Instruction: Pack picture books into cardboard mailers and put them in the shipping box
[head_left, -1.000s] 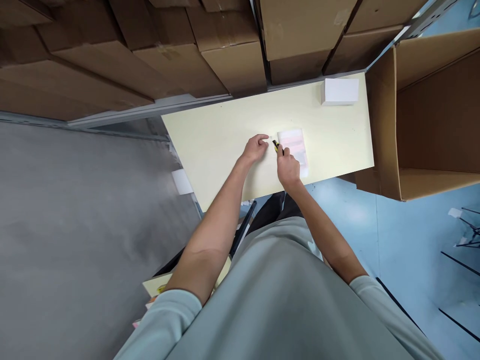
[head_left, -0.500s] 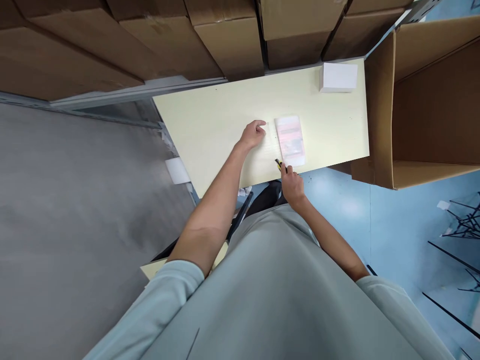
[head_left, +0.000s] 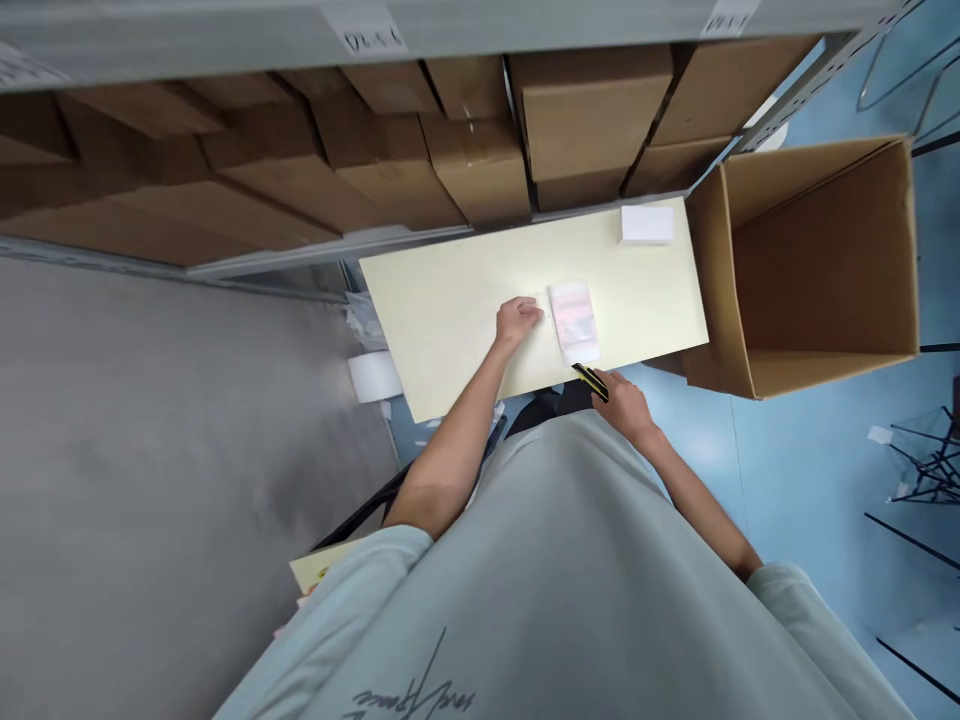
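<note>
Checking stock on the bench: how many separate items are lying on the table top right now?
2. A white box sits at the far right corner of the table; a pink-and-white packet lies mid-table beside the left hand. Anything under that hand is hidden.

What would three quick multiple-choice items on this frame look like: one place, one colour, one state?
1. Where does the white block sit?
A. table's far right corner
B. in the open carton
C. on the floor

2. What colours is the utility knife?
A. red and white
B. yellow and black
C. all blue

3. What is the left hand doing?
A. gripping the knife
B. hanging off the table
C. resting on the table beside the pink packet

Key: A, it lies by the far right edge; B, both colours show; C, the right hand has the knife.
</note>
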